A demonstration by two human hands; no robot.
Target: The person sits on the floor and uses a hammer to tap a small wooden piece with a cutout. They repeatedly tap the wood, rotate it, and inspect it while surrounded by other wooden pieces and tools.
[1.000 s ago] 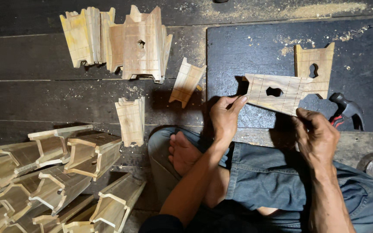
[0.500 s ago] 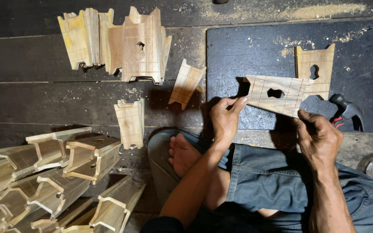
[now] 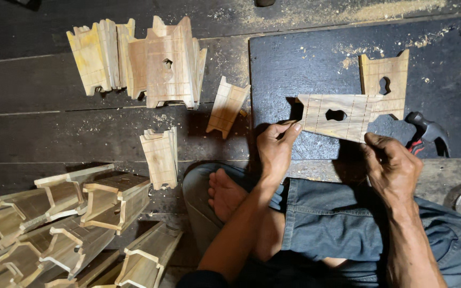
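You had the flat pale wooden panel with the keyhole-shaped cutout [image 3: 342, 117] held up over the dark board [image 3: 316, 58] in the upper right of the frame. Your left hand [image 3: 276, 149] pinched its narrow left end between thumb and fingers, and your right hand [image 3: 393, 168] gripped the lower right edge, fingers curled onto it. The panel sat slightly tilted, its wide end overlapping a second cutout wooden panel [image 3: 384, 80] that lay flat on the board just behind it. Whether the two were touching or joined, I couldn't tell.

Progress-wise, it looked like you were somewhere in the middle. The stack of finished-looking trough-shaped wooden pieces [image 3: 65, 213] in the lower left suggested a good batch was already assembled. Still, plenty of loose parts were left: the pile of cut flat wooden panels [image 3: 145, 61] in the upper left, a single small tapered wooden piece [image 3: 228, 106] just left of the board, and a small bundle of the same tapered pieces [image 3: 160, 157] near your bare foot [image 3: 225, 194].

A black hammer head with a red handle [image 3: 425, 133] lay at the right edge of the board, near your right hand, not in hand. So my guess was the piece you held wasn't nailed up yet.
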